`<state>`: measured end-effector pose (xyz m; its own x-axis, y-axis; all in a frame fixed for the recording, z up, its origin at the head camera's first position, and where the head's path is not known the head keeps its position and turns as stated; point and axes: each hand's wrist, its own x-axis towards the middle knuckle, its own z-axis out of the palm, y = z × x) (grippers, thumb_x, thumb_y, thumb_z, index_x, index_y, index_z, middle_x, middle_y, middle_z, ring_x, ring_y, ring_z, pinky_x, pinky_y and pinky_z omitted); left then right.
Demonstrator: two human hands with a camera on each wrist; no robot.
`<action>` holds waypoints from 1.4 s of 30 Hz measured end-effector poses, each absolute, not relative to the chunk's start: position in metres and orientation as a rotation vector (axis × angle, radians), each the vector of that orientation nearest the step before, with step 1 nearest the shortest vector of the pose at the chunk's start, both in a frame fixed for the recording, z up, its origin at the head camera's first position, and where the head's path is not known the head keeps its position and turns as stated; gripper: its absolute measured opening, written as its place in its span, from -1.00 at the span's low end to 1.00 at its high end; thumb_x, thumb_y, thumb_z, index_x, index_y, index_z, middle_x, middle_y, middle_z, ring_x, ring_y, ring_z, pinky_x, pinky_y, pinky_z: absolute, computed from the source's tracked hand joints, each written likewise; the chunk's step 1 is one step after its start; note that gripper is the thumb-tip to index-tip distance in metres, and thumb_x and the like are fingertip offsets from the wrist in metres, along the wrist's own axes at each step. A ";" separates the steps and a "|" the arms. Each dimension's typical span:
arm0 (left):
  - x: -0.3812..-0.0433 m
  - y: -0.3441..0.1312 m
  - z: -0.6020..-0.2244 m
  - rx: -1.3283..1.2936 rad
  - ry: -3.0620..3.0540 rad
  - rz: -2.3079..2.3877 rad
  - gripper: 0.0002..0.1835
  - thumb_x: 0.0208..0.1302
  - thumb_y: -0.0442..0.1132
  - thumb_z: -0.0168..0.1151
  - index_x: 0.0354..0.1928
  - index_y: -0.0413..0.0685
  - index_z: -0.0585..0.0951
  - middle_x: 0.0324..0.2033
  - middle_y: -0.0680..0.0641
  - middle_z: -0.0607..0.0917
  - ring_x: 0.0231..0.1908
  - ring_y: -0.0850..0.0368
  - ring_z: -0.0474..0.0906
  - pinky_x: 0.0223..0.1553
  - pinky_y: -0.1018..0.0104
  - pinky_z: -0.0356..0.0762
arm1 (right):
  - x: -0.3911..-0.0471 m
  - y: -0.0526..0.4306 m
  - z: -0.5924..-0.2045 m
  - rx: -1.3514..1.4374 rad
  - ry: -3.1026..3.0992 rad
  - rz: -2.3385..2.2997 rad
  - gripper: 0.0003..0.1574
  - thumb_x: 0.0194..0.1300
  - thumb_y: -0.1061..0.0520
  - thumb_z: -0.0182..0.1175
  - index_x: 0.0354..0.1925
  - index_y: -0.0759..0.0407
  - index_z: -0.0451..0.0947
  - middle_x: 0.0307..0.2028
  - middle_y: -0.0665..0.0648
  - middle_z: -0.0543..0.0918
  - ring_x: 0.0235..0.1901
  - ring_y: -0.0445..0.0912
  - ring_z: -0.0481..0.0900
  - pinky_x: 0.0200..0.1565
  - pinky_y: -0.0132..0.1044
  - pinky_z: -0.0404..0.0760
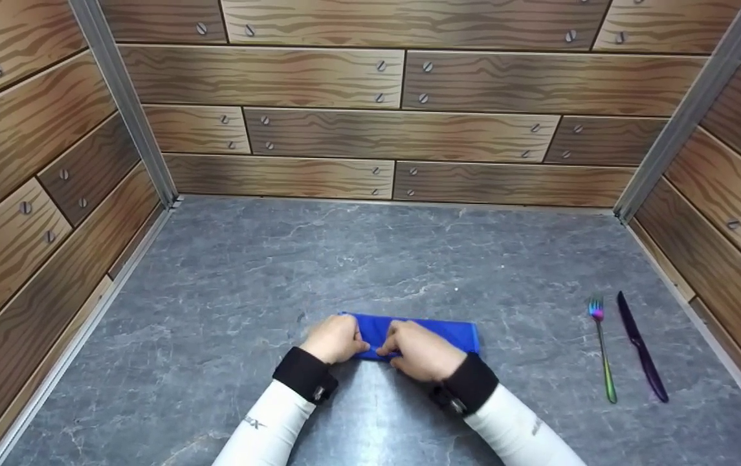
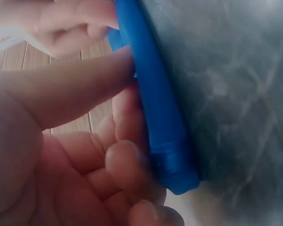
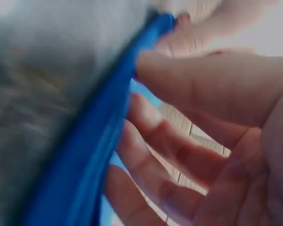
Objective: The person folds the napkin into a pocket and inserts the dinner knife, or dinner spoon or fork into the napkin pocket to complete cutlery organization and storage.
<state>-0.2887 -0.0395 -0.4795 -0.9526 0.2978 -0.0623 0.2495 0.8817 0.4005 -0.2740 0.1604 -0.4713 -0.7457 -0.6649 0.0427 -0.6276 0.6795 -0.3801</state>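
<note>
A blue cloth, folded into a long flat strip, lies on the grey marbled table in front of the person. At its left end, the left hand pinches the near edge between thumb and curled fingers. The right hand grips the same edge near the middle, its thumb close to the left thumb. In the left wrist view, the thumb presses the folded layers of the cloth against the fingers. The right wrist view shows the cloth edge slanting past the thumb, with fingers behind it.
To the right, a rainbow-coloured fork lies with its tines pointing away from the person. Beside it is a dark purple knife. Wood-patterned walls with metal corner strips enclose the table at the back and sides.
</note>
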 end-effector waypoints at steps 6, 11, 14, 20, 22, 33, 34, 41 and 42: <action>-0.288 -0.037 -0.480 0.402 2.922 0.622 -0.65 0.26 -0.03 0.50 -0.63 0.04 0.69 -0.63 0.12 0.62 -0.56 0.21 0.42 -0.48 0.26 0.36 | -0.264 0.186 -0.481 -1.039 2.872 -0.727 -0.73 0.25 0.34 0.35 -0.09 0.19 0.82 -0.24 0.07 0.71 -0.18 -0.06 0.66 -0.04 -0.17 0.66; -0.288 -0.038 -0.483 0.404 2.910 0.649 -0.66 0.26 -0.05 0.50 -0.61 -0.02 0.72 -0.65 0.12 0.59 -0.57 0.21 0.41 -0.50 0.29 0.33 | -0.264 0.218 -0.480 -0.827 2.824 -0.849 -0.88 0.32 0.26 0.34 -0.19 0.22 0.79 -0.31 0.06 0.70 -0.29 -0.15 0.60 -0.17 -0.29 0.62; -0.288 -0.038 -0.483 0.398 2.913 0.658 -0.66 0.25 -0.06 0.50 -0.62 -0.02 0.71 -0.65 0.12 0.59 -0.56 0.21 0.40 -0.50 0.29 0.32 | -0.266 0.236 -0.472 -0.722 2.799 -0.913 -0.87 0.35 0.24 0.33 -0.17 0.24 0.78 -0.27 0.13 0.77 -0.23 -0.10 0.67 -0.12 -0.24 0.66; -0.286 -0.039 -0.483 0.398 2.922 0.655 -0.66 0.25 -0.05 0.51 -0.62 0.01 0.70 -0.63 0.12 0.61 -0.55 0.22 0.42 -0.49 0.28 0.34 | -0.273 0.257 -0.458 -0.449 2.929 -1.091 -0.92 0.34 0.28 0.35 -0.20 0.23 0.76 -0.26 0.15 0.81 -0.23 -0.07 0.70 -0.11 -0.24 0.65; -0.286 -0.039 -0.482 0.397 2.920 0.653 -0.67 0.25 -0.05 0.50 -0.62 0.01 0.71 -0.63 0.11 0.62 -0.56 0.21 0.42 -0.49 0.28 0.34 | -0.274 0.259 -0.457 -0.414 2.937 -1.069 -0.95 0.33 0.27 0.36 -0.24 0.21 0.76 -0.31 0.12 0.80 -0.30 -0.14 0.65 -0.18 -0.32 0.60; -0.287 -0.039 -0.482 0.400 2.897 0.677 -0.68 0.27 -0.06 0.50 -0.59 -0.03 0.73 -0.63 0.11 0.61 -0.55 0.20 0.41 -0.48 0.28 0.34 | -0.272 0.256 -0.465 -0.493 2.859 -0.711 -0.96 0.15 0.21 0.52 -0.39 0.16 0.82 -0.36 -0.01 0.83 -0.32 -0.19 0.63 -0.12 -0.14 0.65; -0.287 -0.039 -0.481 0.403 2.897 0.677 -0.68 0.27 -0.06 0.50 -0.59 -0.02 0.73 -0.63 0.11 0.60 -0.55 0.21 0.41 -0.48 0.29 0.34 | -0.272 0.256 -0.465 -0.497 2.862 -0.689 -0.96 0.14 0.21 0.53 -0.40 0.14 0.82 -0.36 -0.02 0.83 -0.32 -0.19 0.63 -0.13 -0.16 0.65; -0.287 -0.038 -0.483 0.403 2.904 0.661 -0.66 0.27 -0.04 0.49 -0.61 0.03 0.68 -0.63 0.14 0.58 -0.55 0.22 0.40 -0.49 0.32 0.32 | -0.271 0.253 -0.469 -0.568 2.827 -0.675 -0.70 -0.04 0.22 0.64 -0.31 0.12 0.74 -0.41 0.02 0.75 -0.41 -0.23 0.54 -0.28 -0.33 0.56; -0.287 -0.038 -0.483 0.401 2.903 0.663 -0.66 0.27 -0.04 0.49 -0.61 0.04 0.68 -0.63 0.15 0.58 -0.55 0.23 0.40 -0.49 0.32 0.31 | -0.271 0.253 -0.470 -0.567 2.820 -0.673 -0.64 -0.07 0.22 0.66 -0.29 0.12 0.71 -0.41 0.02 0.71 -0.41 -0.23 0.52 -0.27 -0.33 0.53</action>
